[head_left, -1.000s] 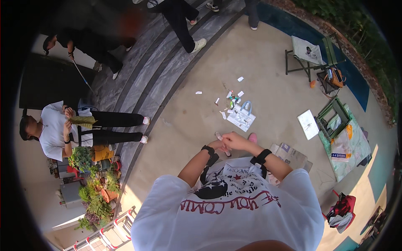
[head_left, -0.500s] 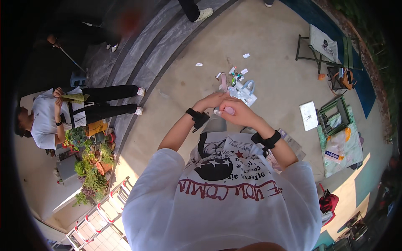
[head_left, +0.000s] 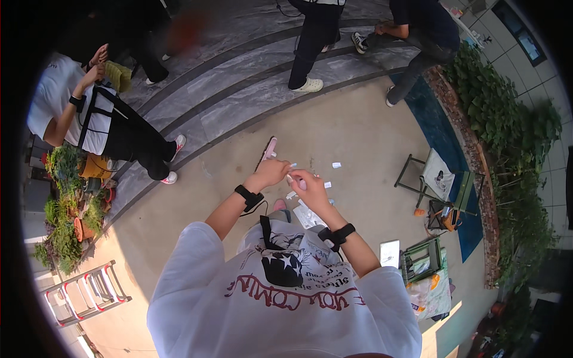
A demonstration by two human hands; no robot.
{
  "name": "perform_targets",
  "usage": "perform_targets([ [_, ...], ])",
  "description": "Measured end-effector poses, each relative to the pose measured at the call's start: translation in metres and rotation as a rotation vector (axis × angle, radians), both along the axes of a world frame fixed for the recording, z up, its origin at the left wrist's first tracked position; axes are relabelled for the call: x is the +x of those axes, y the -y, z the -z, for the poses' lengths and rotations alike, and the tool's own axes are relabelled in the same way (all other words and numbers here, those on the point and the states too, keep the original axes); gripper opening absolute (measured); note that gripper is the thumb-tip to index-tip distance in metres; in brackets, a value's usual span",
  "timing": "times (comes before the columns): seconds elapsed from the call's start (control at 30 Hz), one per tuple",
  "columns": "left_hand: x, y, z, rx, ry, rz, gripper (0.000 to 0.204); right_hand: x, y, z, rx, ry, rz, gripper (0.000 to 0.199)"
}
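Note:
My left hand [head_left: 270,173] and my right hand [head_left: 309,186] are raised together in front of my chest, fingers pinched close on a small white piece [head_left: 292,166] held between them. A long pink object [head_left: 268,150] sticks up past my left hand, apparently gripped by it. Both wrists wear black bands. I wear a white printed shirt. Scraps of white paper [head_left: 310,213] lie on the concrete ground below my hands.
A person in a white top [head_left: 77,107] sits on grey stone steps [head_left: 239,77] at left, next to potted plants [head_left: 68,209]. Two people stand at the top. A folding stool [head_left: 431,176], crates [head_left: 422,262], a ladder [head_left: 83,292] and a hedge [head_left: 513,179] surround me.
The view tilted up and my hands rose higher. The pink object now stands out above my left hand, and the people at the top came into sight.

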State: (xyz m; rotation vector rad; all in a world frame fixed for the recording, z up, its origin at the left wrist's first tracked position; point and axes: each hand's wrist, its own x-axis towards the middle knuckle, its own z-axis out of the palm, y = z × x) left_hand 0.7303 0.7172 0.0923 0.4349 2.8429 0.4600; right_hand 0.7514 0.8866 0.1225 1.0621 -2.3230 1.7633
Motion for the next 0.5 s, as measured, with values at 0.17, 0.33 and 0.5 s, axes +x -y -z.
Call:
perform_targets([
  [0.17,0.084,0.032,0.05,-0.178,0.156,-0.237,0.028,-0.002,0.03,0.097,0.138,0.112,0.309,0.024],
  [0.33,0.192,0.07,0.106,-0.02,0.167,-0.533,0.024,-0.001,0.032,0.089,0.34,-0.002,0.141,0.025],
  [0.5,0.299,0.08,0.133,-0.047,0.609,-0.755,0.03,0.001,0.022,0.098,0.488,0.071,-0.025,0.021],
])
